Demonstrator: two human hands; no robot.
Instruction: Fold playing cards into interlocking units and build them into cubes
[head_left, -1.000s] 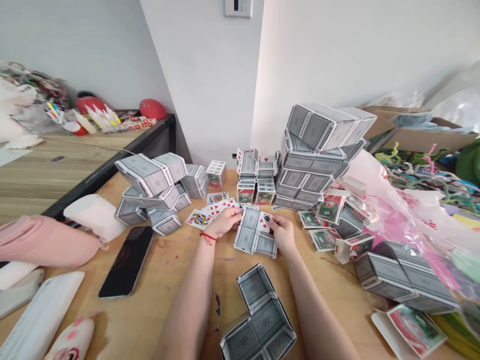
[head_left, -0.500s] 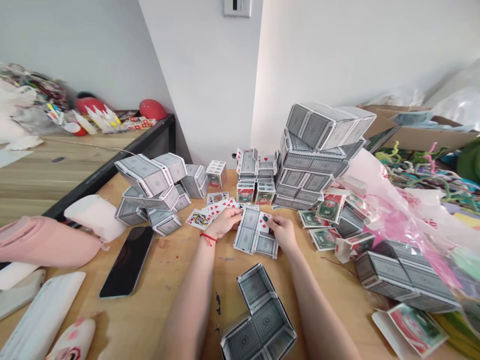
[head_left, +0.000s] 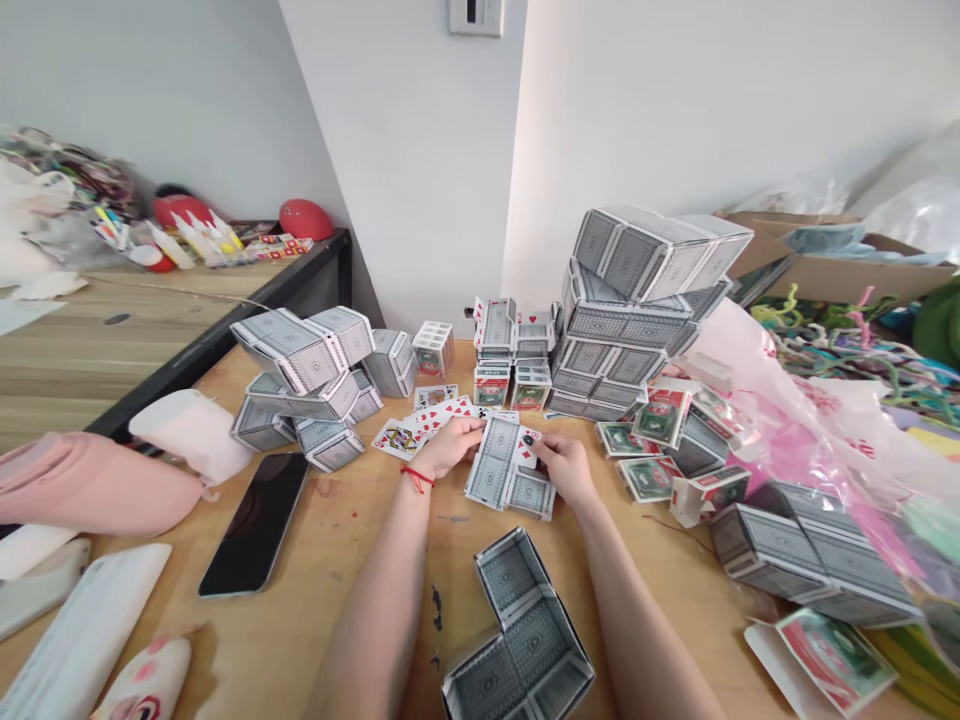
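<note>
Between my hands is a small panel of joined playing cards [head_left: 495,462], mostly showing grey patterned backs, with one red-diamond face at its upper right. My left hand [head_left: 453,447], a red string on its wrist, is closed on the panel's left edge. My right hand [head_left: 564,465] pinches the right side, its thumb over the diamond card. Just behind, several face-up cards [head_left: 431,425] lie fanned on the table. Nearer to me sits an L-shaped box built of cards [head_left: 529,640].
A tall stack of card-built blocks [head_left: 630,320] rises at the right, with green and red card packs [head_left: 652,478] beside it. More card blocks [head_left: 300,350] stand at the left near a black phone [head_left: 255,525]. A pink roll [head_left: 97,485] lies at far left.
The card panel has shifted very slightly toward the left and tilted a little. Both hands keep their hold on it; everything else looks the same.
</note>
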